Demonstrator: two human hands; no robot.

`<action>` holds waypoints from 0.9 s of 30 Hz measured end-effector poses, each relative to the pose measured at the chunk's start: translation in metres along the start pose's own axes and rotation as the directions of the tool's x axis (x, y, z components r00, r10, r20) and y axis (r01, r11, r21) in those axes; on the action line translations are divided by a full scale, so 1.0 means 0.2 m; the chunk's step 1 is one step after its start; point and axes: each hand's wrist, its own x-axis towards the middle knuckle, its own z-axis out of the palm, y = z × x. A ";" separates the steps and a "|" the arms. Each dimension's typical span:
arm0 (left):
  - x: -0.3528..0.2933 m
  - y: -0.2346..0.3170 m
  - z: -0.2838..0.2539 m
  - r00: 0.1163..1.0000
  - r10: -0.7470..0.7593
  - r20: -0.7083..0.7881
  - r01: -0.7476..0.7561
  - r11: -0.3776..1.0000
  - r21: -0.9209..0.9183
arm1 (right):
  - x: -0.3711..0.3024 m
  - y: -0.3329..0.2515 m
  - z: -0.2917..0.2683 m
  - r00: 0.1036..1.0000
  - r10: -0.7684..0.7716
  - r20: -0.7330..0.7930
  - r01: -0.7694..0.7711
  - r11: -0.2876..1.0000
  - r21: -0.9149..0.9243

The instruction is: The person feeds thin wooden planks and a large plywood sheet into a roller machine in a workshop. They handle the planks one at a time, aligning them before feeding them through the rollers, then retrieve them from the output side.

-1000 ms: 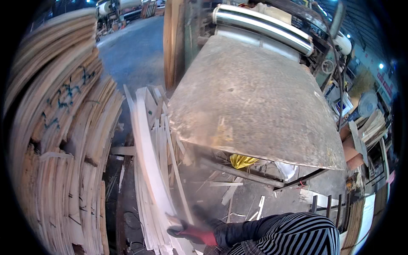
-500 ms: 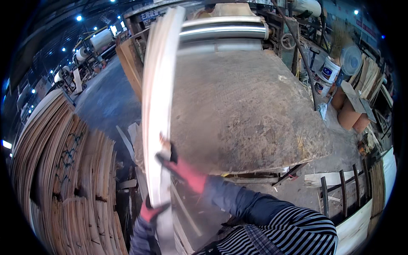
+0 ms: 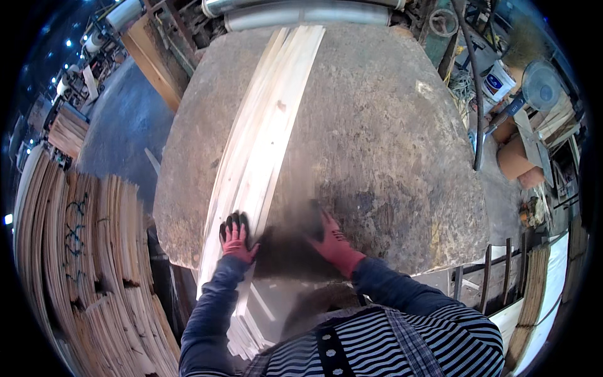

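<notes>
Head view: I see the wood strips [image 3: 270,141], raised in 2 hands 0.5 s ago, now lying along the counter [image 3: 389,144], which bears their weight, my left hand [image 3: 235,242] spread flat on them, ungripping, my blurred right hand [image 3: 337,246] open and seemingly empty beside them.

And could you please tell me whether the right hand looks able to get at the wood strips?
Probably yes: the right hand is just right of the wood strips, with only bare tabletop showing between; the left hand lies on the strips but covers only a small part.
</notes>
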 end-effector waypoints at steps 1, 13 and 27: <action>-0.02 0.12 -0.04 0.994 -0.077 0.082 0.069 0.993 0.098 | 0.01 -0.01 0.03 0.998 -0.045 0.053 0.046 0.999 -0.027; -0.26 0.07 -0.14 0.879 0.111 -0.464 -0.227 0.953 -0.202 | 0.00 -0.14 0.14 0.993 -0.034 0.112 0.090 0.832 -0.548; -0.67 0.01 0.11 0.985 0.078 -0.157 -0.099 0.987 -0.129 | -1.52 -0.01 -0.88 0.907 0.274 0.319 0.162 0.471 -0.867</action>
